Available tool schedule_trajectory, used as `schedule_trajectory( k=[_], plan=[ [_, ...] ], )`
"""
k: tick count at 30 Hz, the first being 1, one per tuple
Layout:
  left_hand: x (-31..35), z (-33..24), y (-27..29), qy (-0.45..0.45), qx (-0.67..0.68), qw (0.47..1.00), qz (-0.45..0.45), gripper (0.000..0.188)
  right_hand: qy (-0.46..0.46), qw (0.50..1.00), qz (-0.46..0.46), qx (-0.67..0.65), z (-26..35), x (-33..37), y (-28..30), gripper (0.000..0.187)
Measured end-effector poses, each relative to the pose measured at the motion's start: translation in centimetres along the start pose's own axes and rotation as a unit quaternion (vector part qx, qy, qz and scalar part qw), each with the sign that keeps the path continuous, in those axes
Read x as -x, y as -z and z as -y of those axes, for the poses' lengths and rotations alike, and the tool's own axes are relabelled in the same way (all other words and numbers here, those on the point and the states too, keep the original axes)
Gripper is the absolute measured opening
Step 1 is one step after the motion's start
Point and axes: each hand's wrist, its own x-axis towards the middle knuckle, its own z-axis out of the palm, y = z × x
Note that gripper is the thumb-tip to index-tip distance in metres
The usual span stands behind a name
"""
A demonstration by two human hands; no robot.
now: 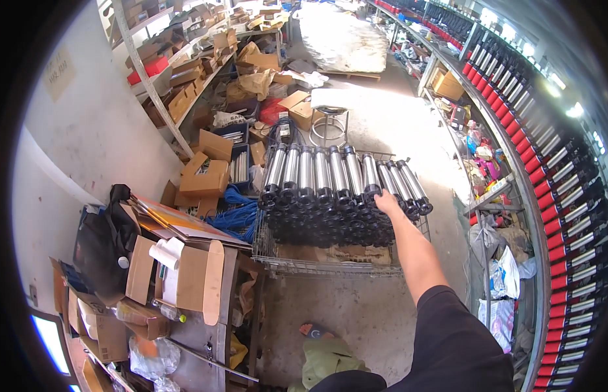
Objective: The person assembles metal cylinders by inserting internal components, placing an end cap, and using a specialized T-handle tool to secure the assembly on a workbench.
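My right arm stretches forward to a wire cage stacked with metal cylinders. My right hand is closed around the near black end of one silver cylinder, which sits slightly raised among its neighbours. To its left, several silver cylinders with black ends lie side by side. More of them lie tilted to the right of my hand. Below this top layer, the black ends of further cylinders face me. My left hand is out of the picture.
A long rack of red, silver and black cylinders runs along the right. On the left stand a bench with an open cardboard box and blue cords. Shelves of cartons and a round stool are beyond the cage.
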Motion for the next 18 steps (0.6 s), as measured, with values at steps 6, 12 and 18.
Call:
schedule_trajectory(
  k=[6,12,18],
  plan=[
    [1.4,3.9,1.6,0.146,-0.083,0.984,-0.063,0.026,-0.086,0.982,-0.063,0.156,2.6,2.6,-0.9,0.048],
    [11.8,18.3,7.6,0.283,-0.074,0.945,-0.145,0.027,0.072,0.935,-0.345,0.047,8.3,10.4,-7.7,0.041],
    [34.9,37.0,4.9,0.503,-0.247,0.826,-0.057,0.04,0.413,0.91,-0.038,0.004,5.4,37.1,-30.9,0.045]
  ],
)
